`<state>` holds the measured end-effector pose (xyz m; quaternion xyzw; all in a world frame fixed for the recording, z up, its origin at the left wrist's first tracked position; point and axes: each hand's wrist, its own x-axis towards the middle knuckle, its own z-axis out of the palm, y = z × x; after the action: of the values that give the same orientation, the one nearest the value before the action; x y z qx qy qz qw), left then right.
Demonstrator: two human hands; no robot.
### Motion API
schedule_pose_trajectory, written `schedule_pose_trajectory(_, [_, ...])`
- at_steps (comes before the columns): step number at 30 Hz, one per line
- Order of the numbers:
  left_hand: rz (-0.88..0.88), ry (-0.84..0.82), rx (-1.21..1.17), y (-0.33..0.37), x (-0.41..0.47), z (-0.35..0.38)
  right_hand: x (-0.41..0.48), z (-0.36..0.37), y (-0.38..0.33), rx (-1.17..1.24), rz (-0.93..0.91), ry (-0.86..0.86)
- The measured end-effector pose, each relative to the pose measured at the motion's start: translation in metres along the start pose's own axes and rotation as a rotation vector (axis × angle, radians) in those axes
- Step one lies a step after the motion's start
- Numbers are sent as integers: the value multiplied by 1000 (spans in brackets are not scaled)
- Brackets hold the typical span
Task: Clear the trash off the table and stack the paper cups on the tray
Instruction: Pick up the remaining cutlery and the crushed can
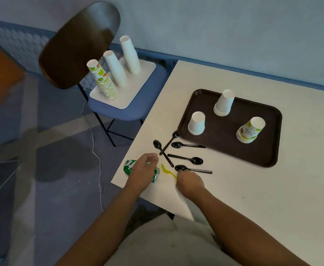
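Can: a crushed green can (pixel 129 166) lies at the near left corner of the bench (pixel 253 189), its long axis running from far-left to near-right.
Left hand: the left hand (pixel 141 172) lies on top of the can with its fingers curled over the far side, holding it; the forearm comes in from the near edge.
Yellow fork: a yellow fork (pixel 166 169) lies between the two hands, just beside the can, slanting the same way, its near end running under the right hand.
Right hand: the right hand (pixel 190 182) is knuckles-up, fingers curled tight at the fork's near end and touching the bowl of the nearest black spoon (pixel 195 170). I cannot tell which of the two it pinches, if either.
Spoon axis: its handle points right, away from the fingers.
Other spoons: four more (pixel 186 160) lie fanned between the hands and the tray.
Tray: the brown tray (pixel 224 143) sits well apart to the far right, carrying a white stack (pixel 223 103), a single white cup (pixel 196 123) and a printed stack (pixel 250 130), all upside down.
Nearer hand: the left for the can, the right for the cutlery.
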<state>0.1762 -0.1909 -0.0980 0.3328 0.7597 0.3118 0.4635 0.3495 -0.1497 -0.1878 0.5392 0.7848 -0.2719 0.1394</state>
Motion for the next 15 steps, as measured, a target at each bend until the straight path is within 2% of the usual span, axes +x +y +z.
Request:
schedule_pose_trajectory(3, [-47,-6,-48,-3,4,9,-2,-4,7,117,8,-20])
schedule_pose_trajectory(9, [-115,-11,-52,7,25,17,3,-24,1,530,30,178])
schedule_pose_trajectory(15, [-88,-95,12,29,51,17,15,-53,-28,651,-35,294])
